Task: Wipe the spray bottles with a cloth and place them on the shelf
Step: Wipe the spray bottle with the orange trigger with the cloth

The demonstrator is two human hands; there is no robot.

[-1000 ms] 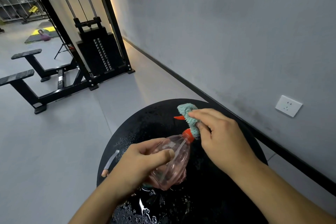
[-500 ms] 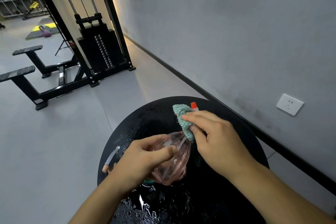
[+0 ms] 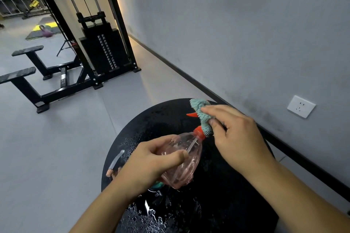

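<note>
Gripping pink spray bottle with left hand fingers, right hand fingers pinching teal cloth, wet black table, grey trigger sprayer beside

My right hand has slid the teal cloth up off the bottle neck onto the sprayer head. The red collar shows again below the cloth (half a second ago it was covered). The red trigger tip now pokes out left of the cloth, where the nozzle showed at its top before.
</note>
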